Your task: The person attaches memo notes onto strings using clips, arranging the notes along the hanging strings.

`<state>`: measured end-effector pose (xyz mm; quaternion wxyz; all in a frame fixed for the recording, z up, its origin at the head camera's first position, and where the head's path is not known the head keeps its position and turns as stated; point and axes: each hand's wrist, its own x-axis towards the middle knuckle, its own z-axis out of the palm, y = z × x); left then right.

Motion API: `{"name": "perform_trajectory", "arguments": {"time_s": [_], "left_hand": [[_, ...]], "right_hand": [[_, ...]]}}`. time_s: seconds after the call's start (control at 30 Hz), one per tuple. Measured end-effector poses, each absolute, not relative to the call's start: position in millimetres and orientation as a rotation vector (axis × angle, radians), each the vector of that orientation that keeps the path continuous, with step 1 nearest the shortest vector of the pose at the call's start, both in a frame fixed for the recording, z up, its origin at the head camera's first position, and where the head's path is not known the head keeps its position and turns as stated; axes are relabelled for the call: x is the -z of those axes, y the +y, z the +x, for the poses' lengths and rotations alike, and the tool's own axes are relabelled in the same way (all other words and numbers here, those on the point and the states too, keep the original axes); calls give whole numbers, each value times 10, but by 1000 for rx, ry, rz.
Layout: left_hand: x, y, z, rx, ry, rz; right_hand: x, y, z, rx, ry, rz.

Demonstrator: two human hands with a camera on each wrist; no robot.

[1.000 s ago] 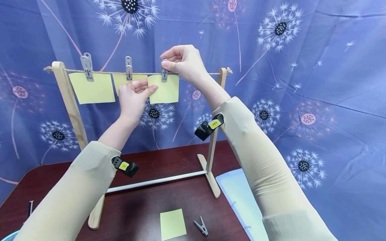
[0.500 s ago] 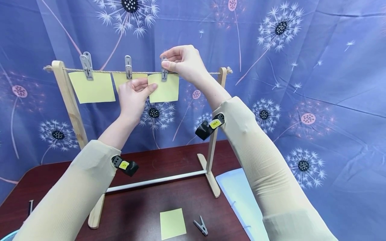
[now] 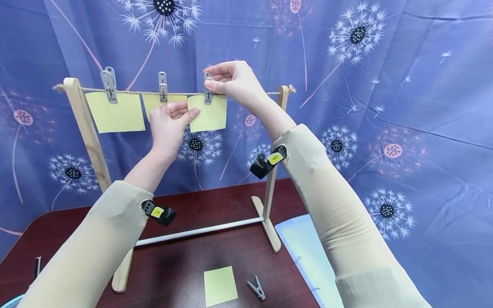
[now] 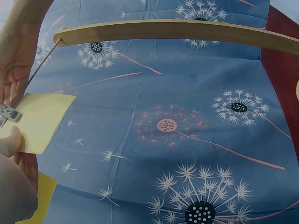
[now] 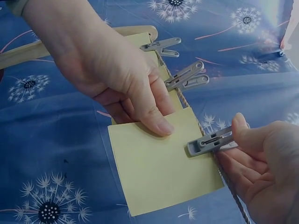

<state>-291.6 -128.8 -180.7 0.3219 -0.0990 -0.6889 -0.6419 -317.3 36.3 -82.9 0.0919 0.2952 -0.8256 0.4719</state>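
My left hand (image 3: 167, 128) pinches the left edge of a yellow paper square (image 3: 214, 117), thumb in front and fingers behind. At that paper's top, my right hand (image 3: 240, 83) holds a grey clothespin (image 3: 208, 90) by its handles between thumb and fingers. In the right wrist view the clothespin (image 5: 205, 143) overlaps the paper's upper edge at the rope (image 5: 231, 186). Two more yellow squares hang to the left from clothespins: one fully visible paper (image 3: 117, 114), and one (image 3: 151, 102) partly hidden behind my left hand.
The rope runs between wooden posts (image 3: 86, 132) joined by a white bar (image 3: 200, 231). On the dark red table (image 3: 173, 273) lie a yellow square (image 3: 221, 285), a grey clothespin (image 3: 256, 288) and a pale blue folder (image 3: 308, 252). A patterned curtain (image 3: 443, 107) hangs behind.
Both hands keep their holds on the paper and the clothespin. The whole head view has shifted very slightly.
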Motion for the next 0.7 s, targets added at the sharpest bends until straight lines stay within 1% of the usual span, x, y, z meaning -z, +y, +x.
{"name": "perform_trajectory", "arguments": {"time_s": [0.4,0.7], "left_hand": [[1825,-1281,-2929,1705,-1771,-261],[1845,-1287,-2939,1695,-1779,-260]], "right_hand": [[877,386,-3196,-1439,-2415,915],[883,383,-3185,-1484,-2379,897]]}}
